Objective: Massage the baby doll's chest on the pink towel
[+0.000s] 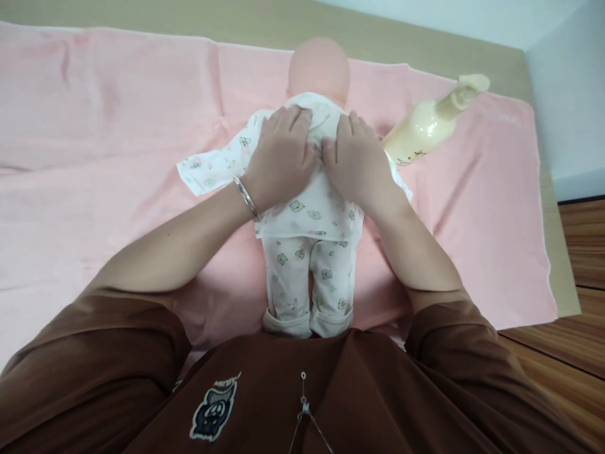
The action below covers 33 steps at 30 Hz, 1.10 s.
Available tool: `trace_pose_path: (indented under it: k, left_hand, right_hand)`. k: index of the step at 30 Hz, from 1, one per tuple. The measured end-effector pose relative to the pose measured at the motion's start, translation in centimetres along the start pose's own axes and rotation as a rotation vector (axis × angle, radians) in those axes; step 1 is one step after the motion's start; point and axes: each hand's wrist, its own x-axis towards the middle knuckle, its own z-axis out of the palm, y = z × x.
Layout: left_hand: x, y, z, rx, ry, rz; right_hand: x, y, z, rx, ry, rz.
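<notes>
Resting left hand (pixel 283 157) and right hand (pixel 363 159) palm-down, with thumbs spread, across the back of a baby doll (pixel 308 211) laid lengthwise, head-end farthest.

Doll clothes (pixel 309 217) white, animal-printed; cloth (pixel 118 126) pink; bottle (pixel 425 129) pale yellow; shirt (pixel 274 391) brown

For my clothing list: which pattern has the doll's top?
The long-sleeved top is white with small, mostly greenish cartoon prints; best in head view.
</notes>
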Motion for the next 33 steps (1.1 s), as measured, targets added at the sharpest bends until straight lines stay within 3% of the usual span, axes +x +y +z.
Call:
trace_pose_path:
  k: [4, 6, 12, 15, 19, 26, 33]
  left_hand:
    - [1.6, -2.8, 1.5, 0.045, -0.015, -0.176]
    - [1.7, -3.1, 1.7, 0.062, -0.015, -0.211]
    - [-0.4, 0.5, -0.5, 0.069, -0.042, -0.037]
    - [-0.9, 1.5, -1.0, 0.039, -0.054, 0.042]
    - [0.0, 0.4, -0.6, -0.049, -0.017, -0.004]
    - [0.8, -1.2, 0.4, 0.068, -0.005, -0.147]
    - [0.4, -1.4, 1.3, -0.005, 0.064, -0.147]
  right_hand:
    - [-2.1, -2.3, -1.0, -0.037, -0.053, -0.118]
    - [-2.5, -2.8, -1.2, -0.038, -0.065, -0.117]
    - [0.1, -0.7, -0.1, 0.049, -0.009, 0.026]
    - [1.5, 0.8, 0.7, 0.097, 0.029, 0.02]
    - [0.9, 0.5, 0.5, 0.069, -0.006, 0.007]
    - [-2.4, -2.6, -1.4, 0.035, 0.031, -0.094]
    - [0.3, 0.3, 0.3, 0.094, 0.053, 0.003]
